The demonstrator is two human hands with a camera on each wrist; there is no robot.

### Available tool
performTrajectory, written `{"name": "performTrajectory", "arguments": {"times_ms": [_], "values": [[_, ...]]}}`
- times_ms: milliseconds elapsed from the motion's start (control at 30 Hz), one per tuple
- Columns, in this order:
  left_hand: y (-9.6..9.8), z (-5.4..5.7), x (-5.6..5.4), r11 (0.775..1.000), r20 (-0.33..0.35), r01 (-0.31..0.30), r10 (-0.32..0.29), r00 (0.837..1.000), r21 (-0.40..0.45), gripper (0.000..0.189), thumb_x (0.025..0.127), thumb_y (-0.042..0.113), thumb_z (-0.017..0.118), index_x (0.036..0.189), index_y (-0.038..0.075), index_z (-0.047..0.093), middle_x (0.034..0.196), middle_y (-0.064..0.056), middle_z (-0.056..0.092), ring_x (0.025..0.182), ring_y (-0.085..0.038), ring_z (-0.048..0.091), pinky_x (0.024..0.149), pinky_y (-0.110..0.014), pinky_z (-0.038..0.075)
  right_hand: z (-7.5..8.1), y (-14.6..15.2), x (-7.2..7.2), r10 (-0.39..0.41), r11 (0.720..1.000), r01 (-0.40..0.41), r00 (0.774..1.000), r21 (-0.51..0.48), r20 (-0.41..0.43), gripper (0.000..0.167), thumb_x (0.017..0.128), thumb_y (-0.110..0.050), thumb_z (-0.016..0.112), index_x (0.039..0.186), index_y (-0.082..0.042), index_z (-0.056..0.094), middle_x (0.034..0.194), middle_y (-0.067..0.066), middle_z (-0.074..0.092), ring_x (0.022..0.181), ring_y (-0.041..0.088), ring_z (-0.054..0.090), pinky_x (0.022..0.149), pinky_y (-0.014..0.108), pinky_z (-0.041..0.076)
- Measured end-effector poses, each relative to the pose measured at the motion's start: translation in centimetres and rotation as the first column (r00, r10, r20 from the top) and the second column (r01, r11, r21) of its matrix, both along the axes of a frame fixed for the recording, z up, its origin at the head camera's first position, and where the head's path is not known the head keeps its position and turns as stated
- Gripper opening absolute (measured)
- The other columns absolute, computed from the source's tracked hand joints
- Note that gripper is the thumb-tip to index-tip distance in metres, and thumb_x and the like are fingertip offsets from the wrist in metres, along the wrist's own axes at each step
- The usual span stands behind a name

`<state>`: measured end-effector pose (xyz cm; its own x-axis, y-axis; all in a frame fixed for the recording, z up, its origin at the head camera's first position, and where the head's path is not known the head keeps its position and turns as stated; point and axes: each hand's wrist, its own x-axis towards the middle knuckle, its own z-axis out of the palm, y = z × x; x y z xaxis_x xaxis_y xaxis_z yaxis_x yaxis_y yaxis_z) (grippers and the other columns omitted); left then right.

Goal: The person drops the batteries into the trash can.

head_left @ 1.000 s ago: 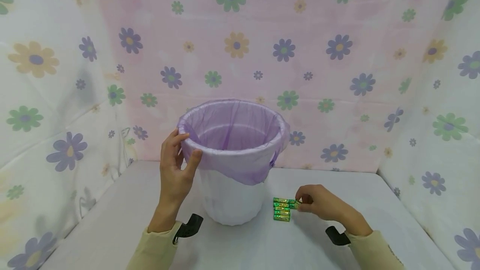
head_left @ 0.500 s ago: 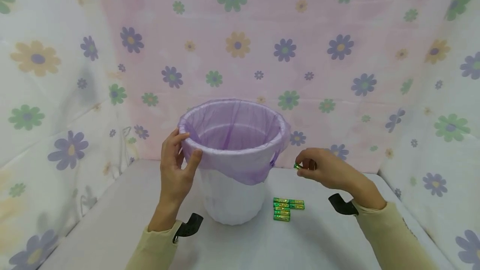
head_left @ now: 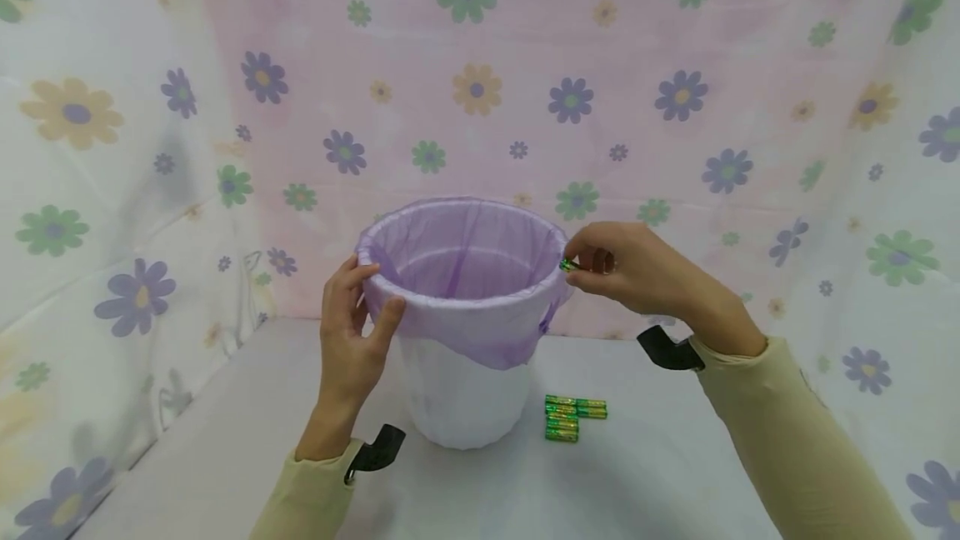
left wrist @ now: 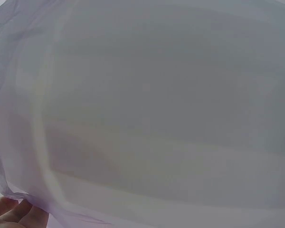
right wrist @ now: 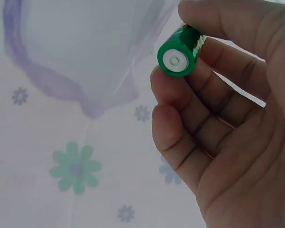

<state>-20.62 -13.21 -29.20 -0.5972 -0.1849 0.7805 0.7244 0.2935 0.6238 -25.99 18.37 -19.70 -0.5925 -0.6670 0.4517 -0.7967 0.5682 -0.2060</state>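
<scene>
Where in R hand (head_left: pixel 637 269), batt. (right wrist: pixel 176 59) partly hidden

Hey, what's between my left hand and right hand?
In the head view, the top of the white bin, lined with a purple bag, lies between your left hand and right hand, plus a green battery pinched at the right fingertips.

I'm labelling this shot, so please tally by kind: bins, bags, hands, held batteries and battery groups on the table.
Bin: 1
Bag: 1, lining the bin
Hands: 2, left hand and right hand
Held battery: 1
Battery group: 1
Total: 6, the group counted once
</scene>
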Motion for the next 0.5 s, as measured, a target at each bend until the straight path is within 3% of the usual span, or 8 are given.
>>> {"name": "performTrajectory", "arguments": {"times_ms": [133, 367, 500], "values": [[-0.2, -0.3, -0.4, 1.0, 0.006, 0.004, -0.004, 1.0, 0.009, 0.042, 0.085, -0.005, 0.063, 0.123, -0.01, 0.048, 0.141, -0.026, 0.033, 0.13, -0.039, 0.039, 0.105, -0.049, 0.035, 0.5, -1.8, -0.6, 0.022, 1.0, -0.022, 1.0, -0.002, 0.014, 0.017, 0.085, -0.015, 0.072, 0.101, -0.01, 0.067, 0.078, -0.006, 0.06, 0.07, 0.01, 0.053, 0.062, 0.028, 0.049], [-1.2, -2.3, -2.4, 1.0, 0.0, 0.006, -0.006, 1.0, 0.009, 0.047, 0.083, -0.001, 0.067, 0.128, 0.001, 0.05, 0.145, -0.014, 0.033, 0.131, -0.032, 0.04, 0.106, -0.041, 0.037, 1.0, -4.2, -1.8, 0.015, 1.0, -0.016, 0.996, 0.0, 0.09, 0.013, 0.087, -0.014, 0.069, 0.099, -0.012, 0.067, 0.079, -0.003, 0.06, 0.072, 0.013, 0.054, 0.064, 0.03, 0.049], [-1.3, -2.5, -2.7, 1.0, -0.023, 0.014, -0.014, 1.0, 0.011, 0.048, 0.083, 0.0, 0.069, 0.128, 0.002, 0.051, 0.145, -0.012, 0.034, 0.131, -0.032, 0.041, 0.106, -0.037, 0.038, 1.3, -5.7, -2.6, 0.026, 0.999, -0.028, 0.995, 0.018, 0.099, 0.01, 0.087, -0.014, 0.069, 0.097, -0.012, 0.066, 0.08, -0.002, 0.059, 0.073, 0.014, 0.053, 0.066, 0.03, 0.048]]}}
